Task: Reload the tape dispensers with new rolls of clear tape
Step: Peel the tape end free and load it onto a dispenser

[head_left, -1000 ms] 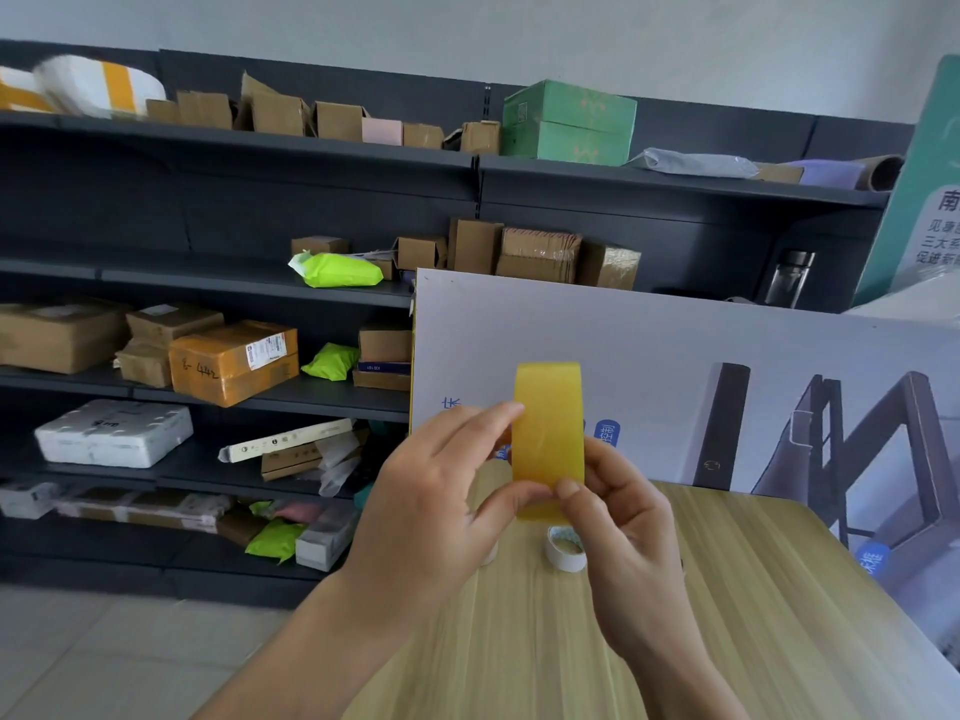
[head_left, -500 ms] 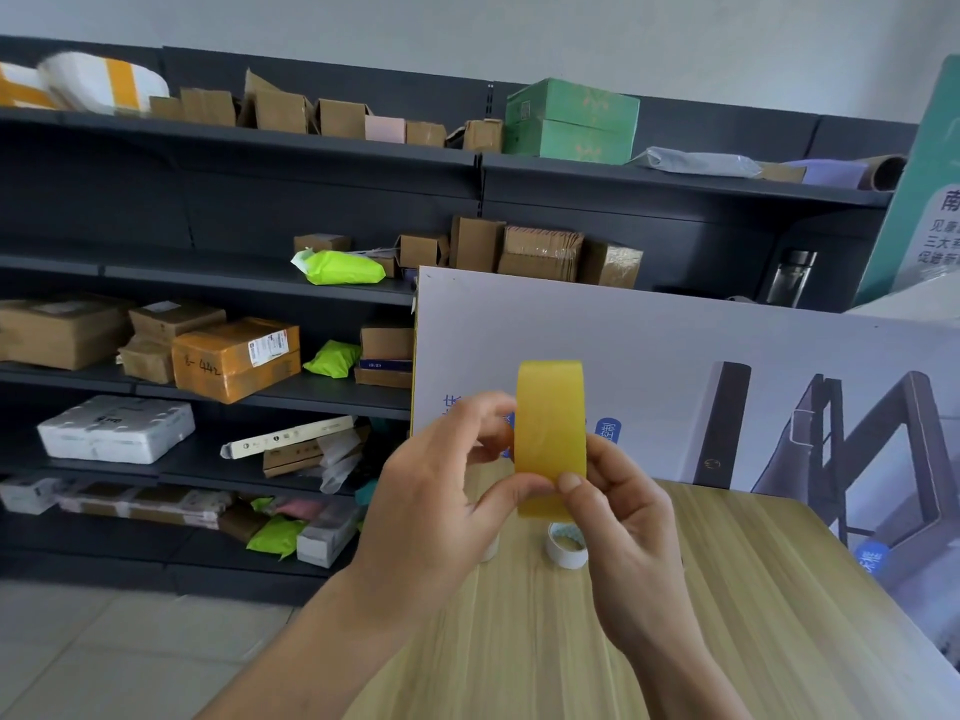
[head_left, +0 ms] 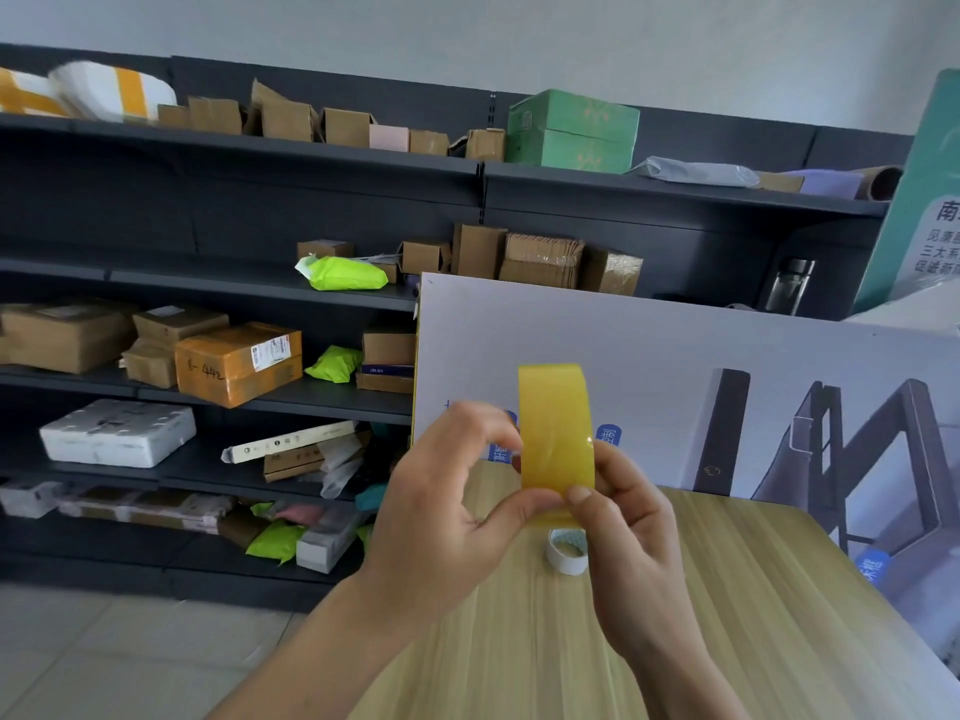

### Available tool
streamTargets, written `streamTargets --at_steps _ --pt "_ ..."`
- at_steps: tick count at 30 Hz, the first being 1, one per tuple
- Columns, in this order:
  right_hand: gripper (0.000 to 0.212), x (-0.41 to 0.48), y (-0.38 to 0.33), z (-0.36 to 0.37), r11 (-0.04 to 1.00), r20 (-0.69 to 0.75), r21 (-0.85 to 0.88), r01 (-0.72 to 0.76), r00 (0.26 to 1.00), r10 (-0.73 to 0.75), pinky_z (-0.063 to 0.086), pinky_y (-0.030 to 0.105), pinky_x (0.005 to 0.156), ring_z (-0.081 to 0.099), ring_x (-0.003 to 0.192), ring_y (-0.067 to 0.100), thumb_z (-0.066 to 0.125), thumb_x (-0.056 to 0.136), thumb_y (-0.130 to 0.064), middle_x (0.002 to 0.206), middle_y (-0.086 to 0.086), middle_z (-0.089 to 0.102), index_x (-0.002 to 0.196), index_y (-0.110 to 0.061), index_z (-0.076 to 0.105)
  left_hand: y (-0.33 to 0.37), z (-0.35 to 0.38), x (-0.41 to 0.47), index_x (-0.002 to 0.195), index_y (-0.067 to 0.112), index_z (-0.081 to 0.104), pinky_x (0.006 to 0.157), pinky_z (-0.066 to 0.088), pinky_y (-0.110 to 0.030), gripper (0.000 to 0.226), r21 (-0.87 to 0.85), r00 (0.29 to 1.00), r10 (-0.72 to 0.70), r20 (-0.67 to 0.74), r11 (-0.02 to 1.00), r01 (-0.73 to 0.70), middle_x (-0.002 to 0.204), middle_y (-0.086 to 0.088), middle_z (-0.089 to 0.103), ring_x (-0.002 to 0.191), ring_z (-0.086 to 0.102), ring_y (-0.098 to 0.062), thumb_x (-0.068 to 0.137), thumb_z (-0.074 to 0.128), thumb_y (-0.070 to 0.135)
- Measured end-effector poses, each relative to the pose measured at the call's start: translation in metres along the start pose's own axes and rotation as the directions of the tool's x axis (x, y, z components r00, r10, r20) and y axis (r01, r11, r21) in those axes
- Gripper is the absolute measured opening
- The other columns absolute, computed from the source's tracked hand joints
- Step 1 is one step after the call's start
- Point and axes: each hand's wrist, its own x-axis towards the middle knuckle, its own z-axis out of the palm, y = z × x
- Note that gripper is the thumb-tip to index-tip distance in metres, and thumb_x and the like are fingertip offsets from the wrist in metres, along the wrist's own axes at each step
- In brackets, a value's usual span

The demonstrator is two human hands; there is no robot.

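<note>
Both hands hold a yellowish tape roll [head_left: 556, 433] edge-on above the far part of the wooden table [head_left: 727, 615]. The left hand [head_left: 447, 511] pinches its lower left side with thumb and curled fingers. The right hand [head_left: 623, 522] pinches the lower right, thumb on the outer face. Below them on the table lies a small white ring [head_left: 566, 552], perhaps an empty core. A printed board [head_left: 675, 356] leans behind the table, with shelves [head_left: 208, 283] of boxes far left.
</note>
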Motion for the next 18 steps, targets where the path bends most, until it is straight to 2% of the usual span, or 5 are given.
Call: streamTargets --at_steps 4,7,9,12,18 --pt "0.035 -0.004 0.006 0.003 0.999 0.036 0.031 -0.039 0.999 0.038 0.053 0.022 0.068 0.068 0.082 0.015 0.058 0.067 -0.028 0.085 0.002 0.073 0.098 -0.025 0.074 -0.004 -0.005 0.012 0.146 0.032 0.023 0.109 0.037 -0.044 0.096 -0.370 0.867 -0.385 0.317 0.791 0.487 0.147 0.011 0.037 0.138 0.036 -0.013 0.068 0.066 0.069" --pt "0.036 -0.007 0.011 0.005 0.995 0.043 0.060 -0.077 0.996 0.074 0.052 0.027 0.068 0.064 0.079 0.015 0.060 0.066 -0.028 0.082 0.003 0.070 0.098 -0.018 0.072 -0.008 -0.010 0.018 0.138 0.042 0.032 0.092 0.050 -0.030 0.089 -0.455 0.737 -0.461 0.495 0.585 0.672 0.132 0.010 0.052 0.121 0.053 -0.006 0.059 0.071 0.058" --pt "0.032 -0.006 0.010 0.005 0.995 0.053 0.046 -0.090 0.995 0.088 0.051 0.033 0.071 0.062 0.080 0.020 0.060 0.068 -0.031 0.081 0.005 0.068 0.094 -0.017 0.071 -0.006 -0.011 0.016 0.129 0.041 0.041 0.083 0.054 -0.028 0.079 -0.470 0.782 -0.422 0.459 0.632 0.617 0.128 0.003 0.052 0.111 0.060 -0.010 0.058 0.075 0.046" --pt "0.034 -0.003 0.006 0.004 0.995 0.050 0.027 -0.100 0.994 0.099 0.049 0.054 0.084 0.063 0.089 0.041 0.058 0.072 -0.036 0.088 0.019 0.070 0.093 -0.012 0.072 -0.006 -0.007 0.008 0.130 0.031 0.040 0.095 0.050 -0.043 0.082 -0.433 0.884 -0.319 0.340 0.782 0.449 0.135 -0.003 0.044 0.121 0.052 -0.025 0.061 0.082 0.033" --pt "0.029 0.001 -0.005 0.007 0.993 0.063 0.072 -0.098 0.994 0.093 0.056 0.036 0.075 0.072 0.081 0.028 0.058 0.072 -0.036 0.083 0.015 0.074 0.089 -0.020 0.076 -0.001 -0.005 0.002 0.137 0.017 0.031 0.109 0.036 -0.045 0.094 -0.221 0.972 -0.110 0.209 0.963 0.157 0.145 -0.001 0.032 0.139 0.032 -0.027 0.061 0.087 0.022"
